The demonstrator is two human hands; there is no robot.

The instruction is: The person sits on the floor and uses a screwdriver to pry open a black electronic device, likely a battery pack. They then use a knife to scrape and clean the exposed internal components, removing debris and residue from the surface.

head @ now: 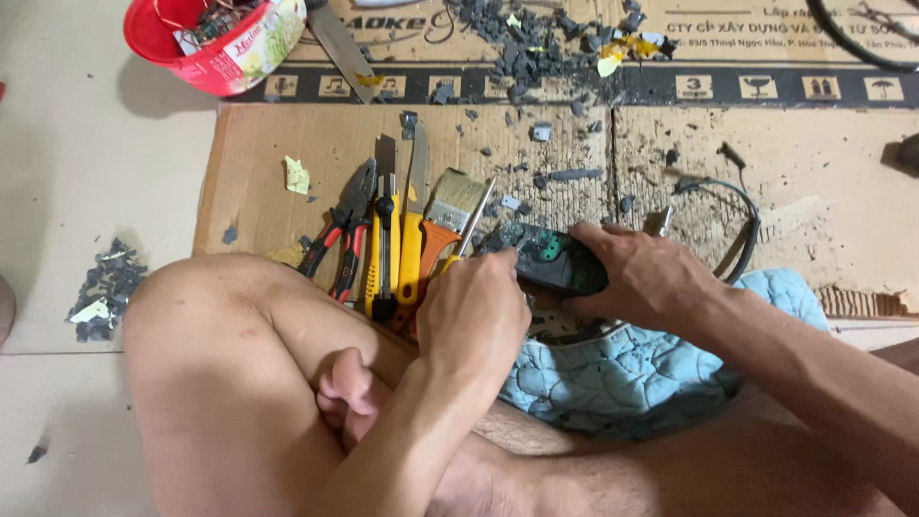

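My left hand (474, 311) is closed around a screwdriver (476, 222) with a yellow handle, its metal shaft running up past my knuckles beside the paintbrush. My right hand (643, 278) grips a small dark device with a green circuit board (548, 257), holding it down against the cardboard (287, 144). The two hands sit close together over the device. A grey cable (742, 206) curls away from behind my right hand.
Red-handled pliers (343, 230), yellow utility knives (410, 230) and a paintbrush (448, 211) lie in a row left of my hands. A red bowl of parts (215, 38) stands far left. Dark broken bits (536, 43) litter the cardboard. A blue quilted cloth (632, 369) covers my lap.
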